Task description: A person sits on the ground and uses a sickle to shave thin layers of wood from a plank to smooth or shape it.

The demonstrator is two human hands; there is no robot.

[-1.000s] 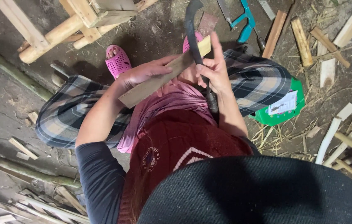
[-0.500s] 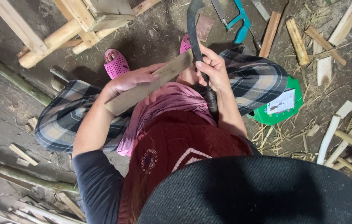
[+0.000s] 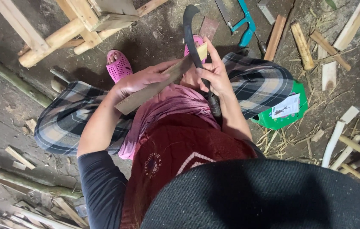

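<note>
- The bamboo strip, flat and pale, is lying slanted across the person's lap, its near end low on the left and its far end rising toward the curved knife.
- The left hand is gripping the strip around its middle, with the fingers closed over the top face.
- The right hand is wrapping around the dark handle of the knife, while its fingers are stretching up along the blade and the far end of the strip.
- The blade is standing almost upright, its hooked tip pointing away from the person, and it is touching the far end of the strip.
- The person is sitting in a plaid skirt and wearing pink sandals.
- A green plastic stool is showing just beside the right thigh.
- A blue hacksaw is lying on the ground beyond the knees, near some split bamboo pieces.
- A wooden frame is resting at the upper left.
</note>
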